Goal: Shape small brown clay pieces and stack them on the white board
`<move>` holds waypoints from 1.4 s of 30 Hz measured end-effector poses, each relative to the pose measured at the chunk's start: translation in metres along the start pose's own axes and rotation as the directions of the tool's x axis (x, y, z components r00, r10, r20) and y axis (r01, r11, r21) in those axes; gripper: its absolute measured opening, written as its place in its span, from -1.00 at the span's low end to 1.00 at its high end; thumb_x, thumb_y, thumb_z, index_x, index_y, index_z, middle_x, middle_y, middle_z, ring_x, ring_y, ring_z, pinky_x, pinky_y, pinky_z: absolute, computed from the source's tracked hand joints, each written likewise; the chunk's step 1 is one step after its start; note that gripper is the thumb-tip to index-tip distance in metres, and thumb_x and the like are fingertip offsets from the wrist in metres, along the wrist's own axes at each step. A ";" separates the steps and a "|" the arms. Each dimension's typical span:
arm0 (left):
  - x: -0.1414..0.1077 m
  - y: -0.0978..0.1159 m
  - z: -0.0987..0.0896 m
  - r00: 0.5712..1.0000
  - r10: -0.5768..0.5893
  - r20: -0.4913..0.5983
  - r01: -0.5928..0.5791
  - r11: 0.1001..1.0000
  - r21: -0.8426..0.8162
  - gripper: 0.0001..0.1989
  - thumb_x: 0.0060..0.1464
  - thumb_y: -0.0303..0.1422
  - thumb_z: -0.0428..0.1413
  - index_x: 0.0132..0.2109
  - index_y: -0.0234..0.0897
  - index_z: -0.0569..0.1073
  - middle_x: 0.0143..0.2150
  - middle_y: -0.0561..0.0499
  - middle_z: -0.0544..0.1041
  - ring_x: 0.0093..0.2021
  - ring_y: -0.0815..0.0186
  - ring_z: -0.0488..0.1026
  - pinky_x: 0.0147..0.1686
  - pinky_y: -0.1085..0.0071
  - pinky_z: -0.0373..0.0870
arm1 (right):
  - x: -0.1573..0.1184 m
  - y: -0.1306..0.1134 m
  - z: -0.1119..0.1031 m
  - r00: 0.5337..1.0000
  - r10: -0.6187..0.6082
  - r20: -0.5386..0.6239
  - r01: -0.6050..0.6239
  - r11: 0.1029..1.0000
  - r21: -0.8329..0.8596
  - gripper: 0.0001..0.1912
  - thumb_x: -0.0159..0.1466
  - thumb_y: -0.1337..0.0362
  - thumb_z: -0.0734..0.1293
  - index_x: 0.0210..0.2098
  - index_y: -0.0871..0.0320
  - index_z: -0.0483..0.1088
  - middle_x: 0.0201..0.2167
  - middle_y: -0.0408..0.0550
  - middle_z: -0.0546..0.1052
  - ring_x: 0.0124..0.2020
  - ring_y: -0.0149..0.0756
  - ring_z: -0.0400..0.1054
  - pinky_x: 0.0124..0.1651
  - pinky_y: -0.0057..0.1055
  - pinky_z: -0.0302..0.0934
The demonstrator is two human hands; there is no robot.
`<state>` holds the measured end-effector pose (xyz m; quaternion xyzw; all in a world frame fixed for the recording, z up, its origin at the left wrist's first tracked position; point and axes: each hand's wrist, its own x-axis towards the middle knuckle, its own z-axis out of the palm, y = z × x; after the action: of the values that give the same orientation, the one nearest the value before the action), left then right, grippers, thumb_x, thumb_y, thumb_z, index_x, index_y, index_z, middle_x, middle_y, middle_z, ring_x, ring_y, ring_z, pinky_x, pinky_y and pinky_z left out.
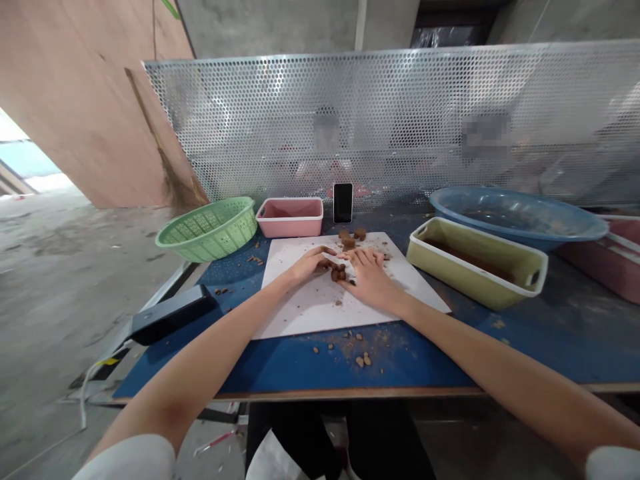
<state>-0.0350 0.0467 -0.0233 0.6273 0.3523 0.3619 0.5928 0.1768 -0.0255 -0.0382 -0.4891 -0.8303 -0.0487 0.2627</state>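
Observation:
A small figure of brown clay lumps (339, 272) sits on a white board (305, 307) between my hands. My left hand (313, 263) curls its fingers at the figure's left side, its clay-stained fingertips closed on it. Palm down to the right, my right hand (371, 277) has its fingers stretched out over the board. Its thumb reaches to the figure's lower right edge. More brown clay pieces (349, 243) lie just beyond my fingertips, and crumbs are scattered about.
A green basket (210, 230) and pink bin (291, 227) stand back left, beside an upright phone (343, 203). At right are an olive bin (470, 270) and blue basin (515, 217). A dark box-shaped device (173, 313) sits at the left edge. A perforated metal panel (390, 127) rises behind.

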 end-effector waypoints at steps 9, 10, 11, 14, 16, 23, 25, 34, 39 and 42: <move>-0.005 0.000 -0.008 0.982 0.098 -0.159 -0.083 0.992 0.097 -0.64 0.12 -0.32 0.06 0.04 -0.27 0.53 -0.07 -0.15 0.71 -0.06 0.21 0.57 -0.17 0.35 0.37 | 0.014 -0.004 -0.002 0.996 -0.002 0.086 -0.009 0.991 0.133 -0.25 0.32 0.05 0.42 0.40 0.08 0.14 0.11 0.19 0.58 0.21 0.18 0.36 0.31 0.20 0.02; -0.005 0.000 -0.009 0.982 0.099 -0.161 -0.083 0.991 0.103 -0.63 0.12 -0.32 0.06 0.04 -0.28 0.53 -0.09 -0.14 0.71 -0.09 0.22 0.56 -0.21 0.37 0.35 | 0.016 -0.004 -0.002 0.995 0.005 0.099 -0.019 0.990 0.142 -0.25 0.32 0.06 0.42 0.40 0.08 0.14 0.09 0.18 0.59 0.20 0.17 0.38 0.31 0.20 0.02; -0.004 -0.001 -0.010 0.982 0.101 -0.161 -0.084 0.991 0.107 -0.63 0.11 -0.32 0.06 0.04 -0.28 0.53 -0.11 -0.13 0.71 -0.12 0.24 0.54 -0.24 0.38 0.32 | 0.018 -0.004 -0.002 0.994 0.015 0.111 -0.032 0.988 0.152 -0.26 0.31 0.06 0.42 0.40 0.08 0.15 0.07 0.17 0.61 0.20 0.17 0.39 0.30 0.19 0.04; -0.002 -0.003 -0.011 0.983 0.102 -0.150 -0.085 0.989 0.117 -0.61 0.10 -0.32 0.05 0.05 -0.28 0.54 -0.15 -0.11 0.70 -0.20 0.27 0.50 -0.31 0.40 0.26 | 0.022 -0.002 -0.001 0.991 0.050 0.124 -0.072 0.982 0.177 -0.31 0.30 0.06 0.42 0.35 0.05 0.22 0.00 0.13 0.64 0.15 0.16 0.44 0.24 0.14 0.10; -0.002 -0.004 -0.011 0.984 0.105 -0.143 -0.088 0.989 0.117 -0.60 0.09 -0.31 0.05 0.05 -0.28 0.54 -0.17 -0.10 0.70 -0.23 0.28 0.48 -0.33 0.41 0.24 | 0.022 0.000 0.002 0.993 0.052 0.109 -0.071 0.981 0.180 -0.36 0.29 0.05 0.42 0.30 0.04 0.27 -0.04 0.12 0.65 0.10 0.17 0.47 0.18 0.11 0.14; -0.002 -0.002 -0.012 0.984 0.119 -0.134 -0.098 0.983 0.153 -0.59 0.05 -0.31 0.06 0.02 -0.30 0.57 -0.15 -0.12 0.70 -0.25 0.27 0.49 -0.34 0.40 0.26 | 0.021 -0.001 0.006 0.997 0.056 0.049 -0.063 0.984 0.164 -0.26 0.26 0.06 0.43 0.36 0.07 0.21 -0.16 0.06 0.66 0.01 0.11 0.51 0.13 0.02 0.16; -0.002 -0.002 -0.012 0.986 0.108 -0.128 -0.087 0.983 0.160 -0.58 0.05 -0.31 0.06 0.03 -0.30 0.57 -0.15 -0.12 0.70 -0.27 0.28 0.48 -0.34 0.39 0.27 | 0.020 -0.003 0.005 0.995 0.081 0.060 -0.091 0.978 0.190 -0.27 0.24 0.09 0.44 0.35 0.08 0.22 -0.16 0.04 0.66 0.03 0.11 0.50 0.16 0.05 0.12; -0.002 -0.002 -0.013 0.990 0.117 -0.084 -0.102 0.981 0.163 -0.61 0.16 -0.26 0.11 0.06 -0.33 0.58 -0.10 -0.14 0.70 -0.27 0.32 0.48 -0.30 0.41 0.28 | 0.014 -0.002 0.003 0.996 0.094 0.002 -0.091 0.958 0.273 -0.23 0.21 0.17 0.46 0.36 0.05 0.18 -0.05 0.06 0.64 0.13 0.12 0.45 0.22 0.11 0.09; -0.008 0.008 -0.011 0.995 0.043 0.092 -0.047 0.998 0.052 -0.43 0.20 0.06 0.25 0.12 -0.31 0.61 0.11 -0.25 0.65 -0.14 0.28 0.56 -0.23 0.40 0.34 | 0.010 0.002 -0.003 0.979 0.047 -0.199 0.008 0.964 0.267 -0.35 0.24 0.15 0.45 0.27 -0.01 0.21 0.10 0.09 0.56 0.23 0.08 0.36 0.27 0.06 0.13; -0.012 0.015 -0.009 0.973 0.036 0.229 -0.015 0.996 -0.092 -0.31 0.08 0.09 0.37 0.18 -0.31 0.59 0.16 -0.31 0.62 0.06 0.15 0.59 -0.09 0.36 0.40 | 0.007 0.000 -0.007 0.959 0.035 -0.280 0.030 0.973 0.228 -0.34 0.27 0.12 0.41 0.30 -0.05 0.16 0.16 0.08 0.50 0.21 0.06 0.37 0.30 0.09 0.11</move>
<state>-0.0487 0.0401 -0.0079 0.6423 0.2564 0.3095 0.6526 0.1772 -0.0220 -0.0290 -0.4445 -0.7838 -0.0212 0.4331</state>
